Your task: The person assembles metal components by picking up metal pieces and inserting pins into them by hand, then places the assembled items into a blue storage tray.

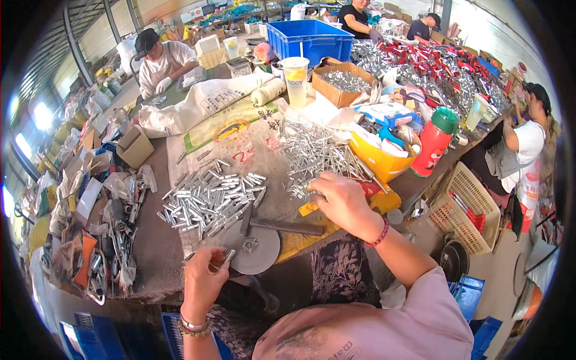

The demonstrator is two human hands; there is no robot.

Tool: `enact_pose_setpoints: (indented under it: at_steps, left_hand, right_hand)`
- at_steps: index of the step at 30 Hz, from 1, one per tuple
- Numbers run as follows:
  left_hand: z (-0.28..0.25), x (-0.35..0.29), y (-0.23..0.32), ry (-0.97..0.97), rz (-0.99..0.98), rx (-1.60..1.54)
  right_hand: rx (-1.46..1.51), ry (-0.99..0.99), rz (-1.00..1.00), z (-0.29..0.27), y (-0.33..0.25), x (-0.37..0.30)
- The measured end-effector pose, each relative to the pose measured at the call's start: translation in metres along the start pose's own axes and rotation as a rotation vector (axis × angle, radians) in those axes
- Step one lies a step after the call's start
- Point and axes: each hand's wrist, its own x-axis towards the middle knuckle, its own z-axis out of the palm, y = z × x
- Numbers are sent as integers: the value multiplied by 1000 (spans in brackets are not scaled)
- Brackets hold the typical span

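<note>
Lower left, my left hand [203,277] pinched a metal pin [229,256]; mid-frame, my right hand [345,203] curled beside the thin rods [307,147], its grip unclear. A light fingertip hold seemed best.

A blue crate [318,49] stands behind a plastic cup [296,87]; a red bottle [433,147] with a green cap [445,120] is at right.
</note>
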Motion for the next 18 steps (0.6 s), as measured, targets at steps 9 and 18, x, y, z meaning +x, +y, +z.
enact_pose_setpoints:
  at_steps: [9, 18]
  left_hand:
    - [5, 3, 11, -23, 95, -15]
    - [10, -4, 7, 3, 55, -28]
  right_hand:
    - [-237, -67, -35, -7, 46, 2]
    - [-281, -177, -367, -1, 49, 17]
